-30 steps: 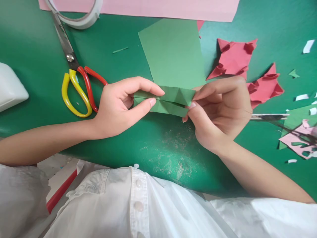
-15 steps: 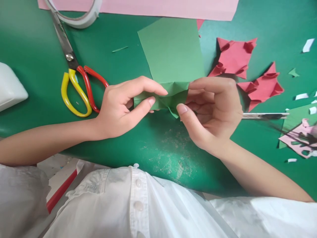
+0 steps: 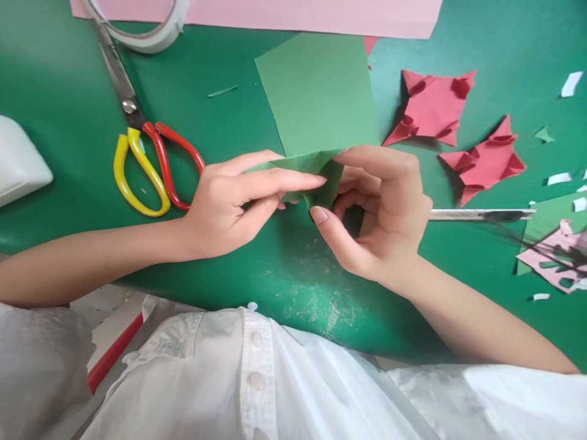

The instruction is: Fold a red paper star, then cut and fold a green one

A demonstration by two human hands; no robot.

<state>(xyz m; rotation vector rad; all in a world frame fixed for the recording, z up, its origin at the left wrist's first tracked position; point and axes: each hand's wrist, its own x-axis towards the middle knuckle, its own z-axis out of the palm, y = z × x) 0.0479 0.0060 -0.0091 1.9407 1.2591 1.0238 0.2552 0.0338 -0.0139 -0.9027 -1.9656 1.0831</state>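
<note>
Between my hands is a folded piece of green paper (image 3: 308, 164), creased and partly opened out. My left hand (image 3: 238, 198) grips its left side, and the forefinger reaches into the fold toward the middle. My right hand (image 3: 380, 208) pinches the right end, forefinger along the top edge and thumb at the lower corner. Just beyond lies a flat green sheet (image 3: 323, 95). To the right rest two red folded paper shapes, one farther back (image 3: 438, 107) and one nearer (image 3: 488, 160), with curled corners.
Scissors (image 3: 129, 107) with yellow and red handles lie at left, under a roll of white tape (image 3: 160, 38). A pink sheet (image 3: 275, 13) spans the back. A thin metallic strip (image 3: 458, 214) sticks out past my right hand. Paper scraps and a cut pink piece (image 3: 550, 260) lie at far right.
My left forefinger has slid right, into the paper's fold. My right hand has shifted slightly left, its thumb now at the lower corner, and the paper has tilted.
</note>
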